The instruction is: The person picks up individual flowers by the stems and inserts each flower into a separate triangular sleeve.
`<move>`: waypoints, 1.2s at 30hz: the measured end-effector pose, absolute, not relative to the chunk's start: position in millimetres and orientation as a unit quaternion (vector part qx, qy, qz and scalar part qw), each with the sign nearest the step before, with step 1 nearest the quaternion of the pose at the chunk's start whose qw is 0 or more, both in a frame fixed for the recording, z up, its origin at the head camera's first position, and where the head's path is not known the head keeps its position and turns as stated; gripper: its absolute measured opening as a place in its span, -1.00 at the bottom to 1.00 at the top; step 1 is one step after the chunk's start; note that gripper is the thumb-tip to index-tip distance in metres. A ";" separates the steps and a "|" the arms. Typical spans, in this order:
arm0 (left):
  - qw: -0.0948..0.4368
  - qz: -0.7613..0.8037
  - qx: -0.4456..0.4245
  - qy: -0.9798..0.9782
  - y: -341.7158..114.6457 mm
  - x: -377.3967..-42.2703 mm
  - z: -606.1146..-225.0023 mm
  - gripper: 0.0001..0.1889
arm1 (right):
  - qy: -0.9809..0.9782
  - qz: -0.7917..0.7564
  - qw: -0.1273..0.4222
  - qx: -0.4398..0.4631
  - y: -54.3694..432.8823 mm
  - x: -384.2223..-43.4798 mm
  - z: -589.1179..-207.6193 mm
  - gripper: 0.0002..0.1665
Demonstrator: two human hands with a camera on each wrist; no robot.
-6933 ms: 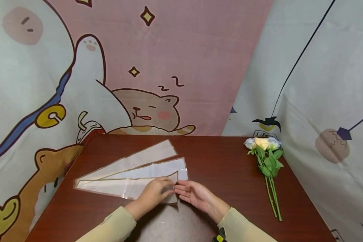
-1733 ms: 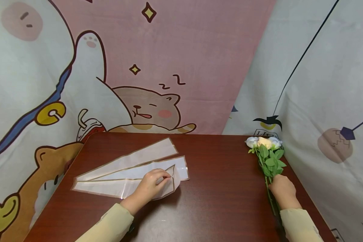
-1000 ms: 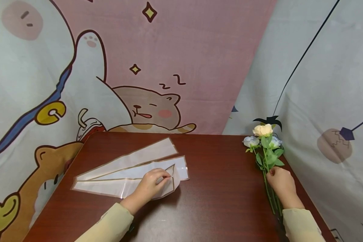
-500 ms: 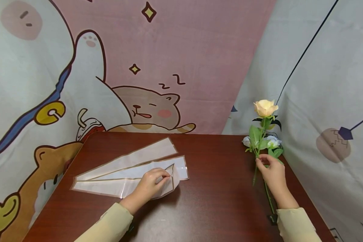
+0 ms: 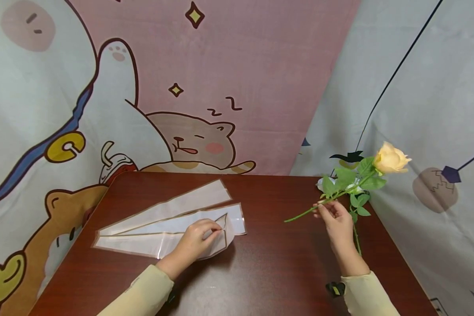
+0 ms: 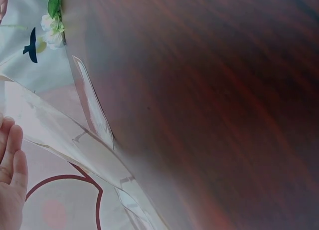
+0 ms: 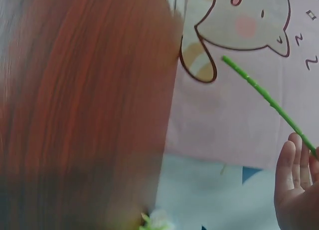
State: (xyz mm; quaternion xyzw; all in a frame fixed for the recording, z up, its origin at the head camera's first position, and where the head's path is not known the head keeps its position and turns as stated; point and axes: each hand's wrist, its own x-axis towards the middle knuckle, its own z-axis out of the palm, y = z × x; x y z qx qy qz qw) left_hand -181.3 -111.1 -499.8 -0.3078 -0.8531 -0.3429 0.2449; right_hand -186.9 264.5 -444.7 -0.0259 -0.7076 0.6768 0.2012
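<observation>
My left hand (image 5: 199, 239) pinches the upper layer of the nearest clear cone-shaped flower sleeve (image 5: 154, 245) at its wide end, and the mouth bulges apart there. In the left wrist view, fingers (image 6: 19, 172) stand beside the sleeve's film (image 6: 55, 120). My right hand (image 5: 337, 224) holds a pale yellow rose (image 5: 391, 159) by its green stem, above the table's right side. The rose lies slanted, bloom up to the right, cut end pointing left toward the sleeves. The right wrist view shows the bare stem (image 7: 266, 96) reaching out past the fingers.
Two more sleeves (image 5: 189, 204) lie fanned behind the first, narrow ends together at left. Whitish-blue flowers (image 5: 321, 184) with leafy stems (image 5: 357, 237) lie at the table's back right, partly behind the rose. A printed cloth (image 5: 260, 87) hangs along the table's back edge.
My right hand has left the sleeve's mouth, drawn the yellow rose out of the bunch, lifted it and swung its stem end leftward. My left hand keeps its pinch on the sleeve.
</observation>
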 end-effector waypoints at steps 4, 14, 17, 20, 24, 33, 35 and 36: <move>0.248 -0.341 -0.308 -0.853 -110.9 -181.3 -498.9 -0.93 | -0.648 0.737 0.188 -0.039 250.9 -185.8 -451.2 -0.77; 0.253 -0.337 -0.308 -0.853 -110.1 -182.8 -498.4 -0.92 | -0.579 0.794 0.174 -0.056 209.0 -177.9 -464.2 -0.81; 0.257 -0.339 -0.314 -0.849 -109.1 -183.7 -498.6 -0.91 | -0.580 0.794 0.174 -0.046 196.8 -174.2 -466.3 -0.83; 0.262 -0.340 -0.317 -0.846 -108.2 -184.4 -497.8 -0.90 | -0.584 0.793 0.174 -0.027 185.3 -170.3 -467.6 -0.81; 0.265 -0.340 -0.320 -0.844 -106.4 -184.8 -496.4 -0.90 | -0.589 0.790 0.172 -0.001 171.4 -165.4 -469.2 -0.74; 0.260 -0.336 -0.316 -0.848 -99.8 -184.7 -494.0 -0.91 | -0.596 0.787 0.158 0.000 146.3 -161.5 -476.4 -0.76; 0.259 -0.337 -0.315 -0.849 -98.2 -184.4 -493.3 -0.91 | -0.602 0.784 0.152 -0.001 141.3 -161.3 -478.9 -0.75; 0.258 -0.338 -0.314 -0.849 -97.4 -184.3 -492.8 -0.91 | -0.603 0.784 0.148 -0.001 138.8 -161.2 -480.0 -0.74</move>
